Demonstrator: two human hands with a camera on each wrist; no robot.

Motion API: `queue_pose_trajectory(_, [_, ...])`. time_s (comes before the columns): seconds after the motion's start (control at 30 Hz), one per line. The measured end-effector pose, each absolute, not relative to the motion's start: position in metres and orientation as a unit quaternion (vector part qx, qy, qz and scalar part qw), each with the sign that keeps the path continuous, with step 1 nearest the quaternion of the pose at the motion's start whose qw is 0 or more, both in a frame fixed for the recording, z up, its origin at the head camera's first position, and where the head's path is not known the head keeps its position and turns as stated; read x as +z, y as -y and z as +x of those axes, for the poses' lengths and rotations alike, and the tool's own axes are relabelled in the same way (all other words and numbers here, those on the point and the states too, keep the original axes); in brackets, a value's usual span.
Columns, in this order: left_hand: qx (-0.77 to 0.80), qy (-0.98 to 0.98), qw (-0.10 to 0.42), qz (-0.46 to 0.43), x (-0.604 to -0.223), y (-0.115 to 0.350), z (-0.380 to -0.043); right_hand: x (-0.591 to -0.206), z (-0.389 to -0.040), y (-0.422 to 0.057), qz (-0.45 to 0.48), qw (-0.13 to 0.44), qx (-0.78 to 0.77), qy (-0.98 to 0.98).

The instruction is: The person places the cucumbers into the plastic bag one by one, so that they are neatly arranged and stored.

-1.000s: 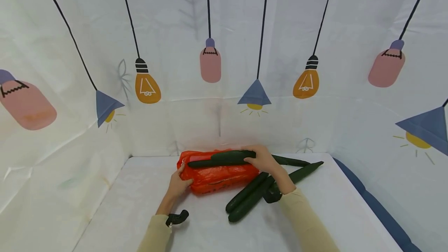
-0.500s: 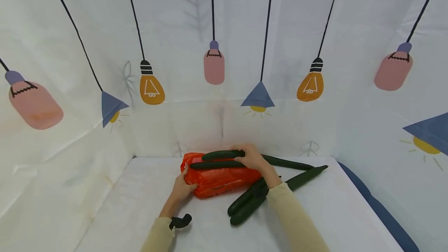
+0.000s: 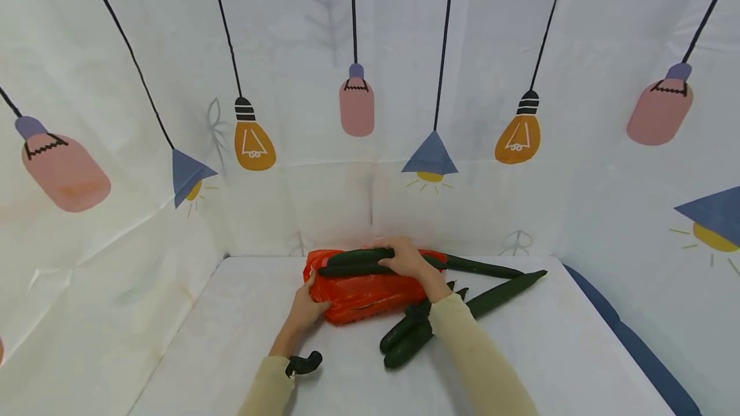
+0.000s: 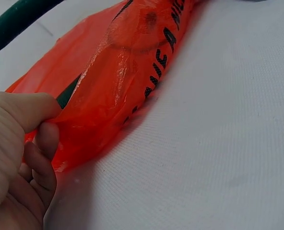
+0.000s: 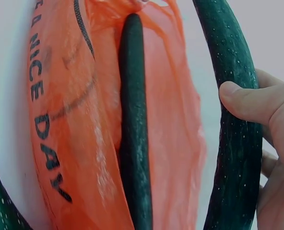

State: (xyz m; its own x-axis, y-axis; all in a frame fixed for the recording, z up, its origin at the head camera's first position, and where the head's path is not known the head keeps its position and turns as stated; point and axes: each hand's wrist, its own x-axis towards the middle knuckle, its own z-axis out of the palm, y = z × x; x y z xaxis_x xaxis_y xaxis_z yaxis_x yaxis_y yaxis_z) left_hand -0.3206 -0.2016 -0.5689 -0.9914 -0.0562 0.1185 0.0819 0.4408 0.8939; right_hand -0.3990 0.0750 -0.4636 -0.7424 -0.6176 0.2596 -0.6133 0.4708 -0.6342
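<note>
My right hand (image 3: 405, 259) grips a dark green cucumber (image 5: 235, 110) around its middle, thumb across the near side. This cucumber runs along the far edge of an orange-red plastic bag (image 3: 370, 294) with black lettering. Inside the bag's opening lies a second cucumber (image 5: 135, 115), partly covered by the near sheet of plastic. At the bag's left end, my left hand (image 3: 306, 308) pinches the plastic between thumb and fingers. The left wrist view shows the thumb (image 4: 36, 108) on the bag's edge, with the held cucumber (image 4: 17, 24) passing above.
Two cucumbers (image 3: 405, 348) lie in front of the bag, partly hidden by the right sleeve. Another cucumber (image 3: 509, 291) points to the back right, and one more (image 3: 482, 267) extends right of the bag. A white sheet (image 3: 324, 210) with printed lamps stands behind the white table (image 3: 220, 339).
My right hand has moved left along the bag, carrying its cucumber toward the bag's left end. My left hand keeps its pinch on the plastic. The view has shifted slightly.
</note>
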Motion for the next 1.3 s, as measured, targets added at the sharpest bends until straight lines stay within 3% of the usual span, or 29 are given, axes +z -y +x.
queue_pose_trajectory(0.23, [-0.539,0.838,0.078,-0.022,-0.572,0.201,-0.322,-0.472,-0.402,-0.061,-0.363,-0.023,-0.351,-0.863])
queue_pose_trajectory(0.73, [-0.559,0.827,0.056,0.011,-0.574,0.201,-0.320,-0.492,-0.401,-0.048,-0.320,0.002,-0.352,-0.880])
queue_pose_trajectory(1.3, [-0.541,0.838,0.073,-0.006,-0.576,0.201,-0.322,-0.516,-0.402,-0.041,-0.272,0.018,-0.366,-0.890])
